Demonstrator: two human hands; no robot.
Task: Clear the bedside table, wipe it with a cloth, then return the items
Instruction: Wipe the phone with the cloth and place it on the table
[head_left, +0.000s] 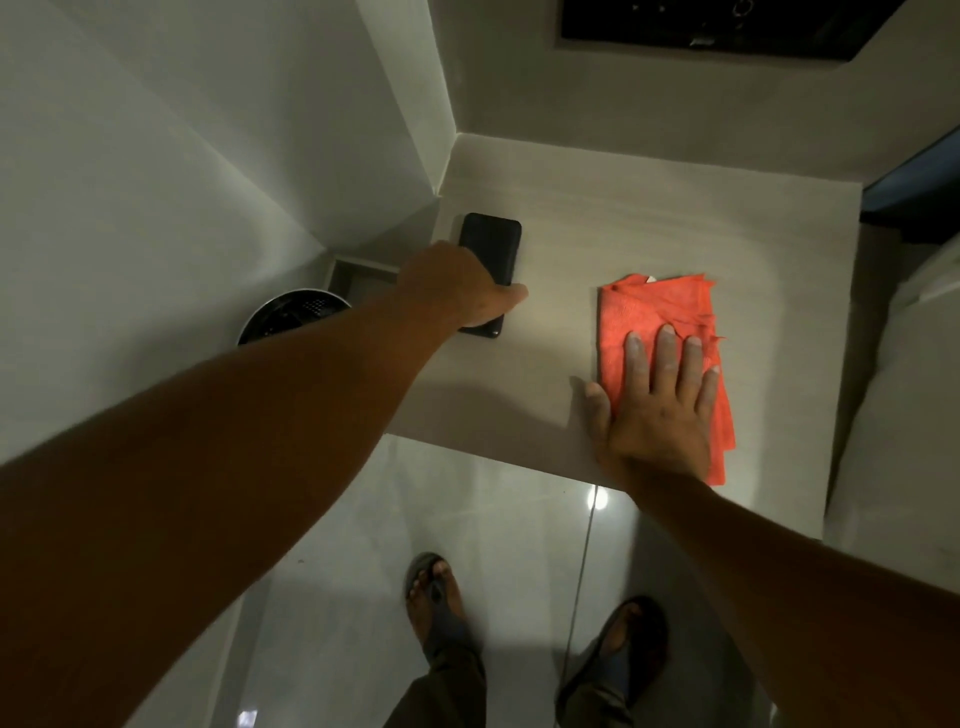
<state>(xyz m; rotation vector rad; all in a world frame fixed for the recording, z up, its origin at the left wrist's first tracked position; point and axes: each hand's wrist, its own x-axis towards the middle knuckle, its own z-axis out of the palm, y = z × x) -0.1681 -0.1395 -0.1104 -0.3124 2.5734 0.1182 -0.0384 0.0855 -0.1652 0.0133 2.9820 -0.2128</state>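
Observation:
A black phone (491, 244) lies flat at the left side of the pale bedside table (623, 218). My left hand (457, 288) lies over the phone's near half, thumb along its right edge and fingers wrapped around its left edge. A folded orange cloth (654, 306) lies on the right part of the tabletop. My right hand (657, 405) rests flat on the cloth's near half, fingers spread and pointing away from me, thumb on the bare table beside it.
A round black bin (291, 317) stands on the floor left of the table, against the white wall. A white bed edge (909, 389) runs along the right. A dark panel (727, 26) is set in the wall above. My sandalled feet (441, 597) stand on glossy tiles.

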